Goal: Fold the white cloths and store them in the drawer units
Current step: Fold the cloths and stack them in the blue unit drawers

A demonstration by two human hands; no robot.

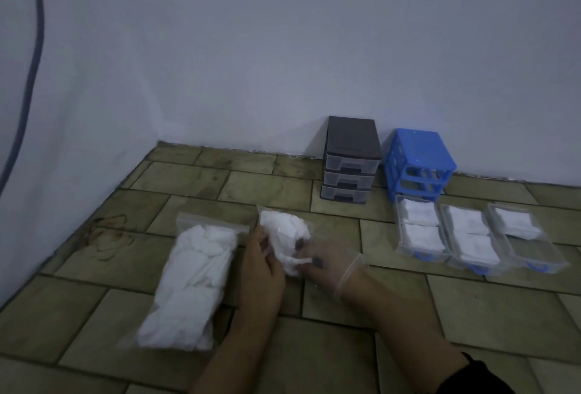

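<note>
Nearest, both hands met over the tiled floor (314, 343). The bare left hand (262, 271) curled around a small clear bag of white cloths (284, 238), and the gloved right hand (323, 260) pinched its lower end. At nine o'clock from them lay a larger zip bag of white cloths (191, 283), flat on the floor. At three o'clock sat three clear drawers (471, 236) side by side, holding folded cloths (421, 231). Farther, at one o'clock against the wall (283, 47), stood a grey drawer unit (350, 159) and a blue drawer frame (416, 162).
</note>
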